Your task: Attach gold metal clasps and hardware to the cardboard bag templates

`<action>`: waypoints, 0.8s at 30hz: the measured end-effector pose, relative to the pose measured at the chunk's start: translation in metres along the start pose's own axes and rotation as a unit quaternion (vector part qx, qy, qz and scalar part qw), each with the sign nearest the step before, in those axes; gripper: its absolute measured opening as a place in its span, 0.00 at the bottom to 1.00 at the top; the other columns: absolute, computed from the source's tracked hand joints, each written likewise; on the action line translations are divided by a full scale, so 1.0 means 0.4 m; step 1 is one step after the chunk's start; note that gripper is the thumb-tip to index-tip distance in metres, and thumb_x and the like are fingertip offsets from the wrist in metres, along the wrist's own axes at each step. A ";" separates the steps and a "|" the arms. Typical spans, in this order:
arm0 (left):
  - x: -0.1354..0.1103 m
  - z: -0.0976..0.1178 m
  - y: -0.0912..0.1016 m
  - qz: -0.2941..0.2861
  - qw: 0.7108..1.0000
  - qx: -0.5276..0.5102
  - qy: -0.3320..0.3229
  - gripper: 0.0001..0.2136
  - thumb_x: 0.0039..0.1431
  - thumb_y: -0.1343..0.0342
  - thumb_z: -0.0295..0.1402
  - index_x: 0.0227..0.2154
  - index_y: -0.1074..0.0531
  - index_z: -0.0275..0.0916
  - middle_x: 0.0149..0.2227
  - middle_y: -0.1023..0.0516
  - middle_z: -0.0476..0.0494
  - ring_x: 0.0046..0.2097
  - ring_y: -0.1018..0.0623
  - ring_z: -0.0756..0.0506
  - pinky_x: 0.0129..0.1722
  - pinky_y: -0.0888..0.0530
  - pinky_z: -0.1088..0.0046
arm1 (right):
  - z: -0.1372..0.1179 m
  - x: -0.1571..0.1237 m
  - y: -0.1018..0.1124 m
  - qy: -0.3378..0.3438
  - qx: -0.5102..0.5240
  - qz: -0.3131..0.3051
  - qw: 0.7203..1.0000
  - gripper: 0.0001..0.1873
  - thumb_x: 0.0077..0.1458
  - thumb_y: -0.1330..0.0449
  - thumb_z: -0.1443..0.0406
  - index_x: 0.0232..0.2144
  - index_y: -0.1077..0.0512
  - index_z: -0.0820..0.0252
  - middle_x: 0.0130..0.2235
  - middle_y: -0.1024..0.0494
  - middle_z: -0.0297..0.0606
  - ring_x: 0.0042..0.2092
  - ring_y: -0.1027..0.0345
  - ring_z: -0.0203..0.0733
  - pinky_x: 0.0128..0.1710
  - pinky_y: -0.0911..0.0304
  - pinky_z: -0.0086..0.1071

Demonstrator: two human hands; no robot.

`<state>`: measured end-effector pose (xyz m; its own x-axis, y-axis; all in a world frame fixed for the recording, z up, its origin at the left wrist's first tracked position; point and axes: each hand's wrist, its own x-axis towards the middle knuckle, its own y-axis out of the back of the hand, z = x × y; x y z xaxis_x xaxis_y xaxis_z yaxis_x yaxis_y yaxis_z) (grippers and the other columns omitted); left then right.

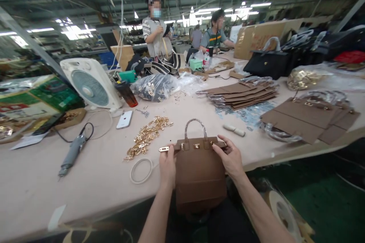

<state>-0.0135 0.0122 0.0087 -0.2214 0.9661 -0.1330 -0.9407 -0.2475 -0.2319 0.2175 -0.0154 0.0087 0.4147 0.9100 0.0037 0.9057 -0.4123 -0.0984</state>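
A brown handbag [199, 169] leans at the table's near edge, its top handle [195, 121] wrapped in clear film. My left hand [167, 169] is closed at the bag's upper left, pinching the strap whose end carries a gold metal plate [164, 149]. At the upper right corner, my right hand [231, 157] grips the strap, thumb beside a gold fitting; part of its fingers is behind the bag. A gold clasp [196, 146] sits at the middle of the top edge. Left of the bag lie a pile of gold hardware pieces [145, 136] and a roll of tape [141, 171].
A grey electric screwdriver [72, 153], a white phone [124, 120] and a fan [89, 83] are on the left. Stacked brown panels [242, 93] and more brown bag pieces [305, 115] lie right. Two people [155, 34] work across the table; another is farther back.
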 end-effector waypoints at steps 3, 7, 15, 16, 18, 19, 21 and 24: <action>0.000 -0.003 -0.014 -0.014 0.997 -0.060 0.052 0.25 0.60 0.38 0.50 0.51 0.25 0.35 0.50 0.18 0.35 0.50 0.18 0.42 0.50 0.25 0.66 | 0.000 0.000 0.003 0.001 0.021 0.010 1.000 0.42 0.46 0.25 0.48 0.59 0.28 0.59 0.41 0.15 0.41 0.41 0.22 0.47 0.41 0.26 0.38; -0.012 0.006 -0.031 -0.020 1.000 -0.011 0.007 0.23 0.60 0.37 0.48 0.50 0.25 0.36 0.52 0.19 0.36 0.54 0.21 0.41 0.57 0.28 0.64 | -0.008 -0.006 0.008 0.013 0.027 0.033 0.999 0.39 0.47 0.26 0.50 0.57 0.28 0.59 0.40 0.16 0.41 0.40 0.23 0.46 0.39 0.27 0.37; -0.205 0.061 -0.086 -0.024 0.966 0.193 -0.172 0.20 0.62 0.38 0.47 0.52 0.27 0.40 0.53 0.24 0.35 0.54 0.23 0.37 0.56 0.25 0.57 | -0.162 -0.102 0.003 0.191 -0.034 0.130 0.972 0.24 0.52 0.27 0.58 0.49 0.25 0.58 0.44 0.19 0.41 0.41 0.23 0.43 0.39 0.25 0.33; -0.238 0.073 -0.101 -0.080 0.966 0.170 -0.180 0.24 0.63 0.38 0.48 0.57 0.29 0.42 0.59 0.27 0.34 0.60 0.25 0.36 0.60 0.27 0.56 | -0.195 -0.125 -0.003 0.231 -0.040 0.133 0.963 0.22 0.53 0.27 0.60 0.49 0.24 0.57 0.45 0.20 0.41 0.42 0.23 0.43 0.40 0.24 0.33; -0.298 0.098 -0.134 -0.158 0.967 0.084 -0.183 0.35 0.60 0.38 0.54 0.66 0.36 0.44 0.67 0.34 0.34 0.68 0.32 0.32 0.67 0.32 0.52 | -0.263 -0.171 -0.016 0.307 -0.058 0.114 0.943 0.20 0.53 0.28 0.65 0.49 0.25 0.55 0.44 0.21 0.40 0.43 0.23 0.43 0.41 0.23 0.33; -0.324 0.111 -0.149 -0.189 0.967 0.031 -0.168 0.41 0.57 0.37 0.57 0.69 0.39 0.46 0.69 0.36 0.34 0.69 0.34 0.30 0.68 0.34 0.51 | -0.295 -0.192 -0.022 0.340 -0.071 0.092 0.933 0.21 0.54 0.29 0.67 0.49 0.25 0.55 0.44 0.21 0.40 0.43 0.23 0.43 0.41 0.22 0.33; -0.363 0.134 -0.171 -0.230 0.964 -0.059 -0.121 0.49 0.50 0.34 0.61 0.71 0.42 0.48 0.69 0.35 0.35 0.69 0.34 0.28 0.68 0.33 0.51 | -0.346 -0.226 -0.030 0.389 -0.100 0.033 0.915 0.24 0.54 0.31 0.71 0.52 0.26 0.53 0.43 0.20 0.39 0.44 0.23 0.43 0.41 0.22 0.32; -0.391 0.151 -0.172 -0.229 0.964 -0.120 -0.066 0.43 0.52 0.34 0.60 0.67 0.35 0.47 0.63 0.26 0.37 0.67 0.31 0.29 0.66 0.29 0.54 | -0.386 -0.247 -0.036 0.415 -0.143 -0.070 0.896 0.33 0.54 0.33 0.73 0.60 0.32 0.50 0.45 0.20 0.39 0.46 0.23 0.44 0.45 0.22 0.33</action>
<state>0.0703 -0.1173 0.1038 0.1575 0.9752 0.1553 -0.8649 0.2121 -0.4550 0.1769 -0.1063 0.1633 0.1099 0.6561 0.7467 0.8907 -0.3984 0.2189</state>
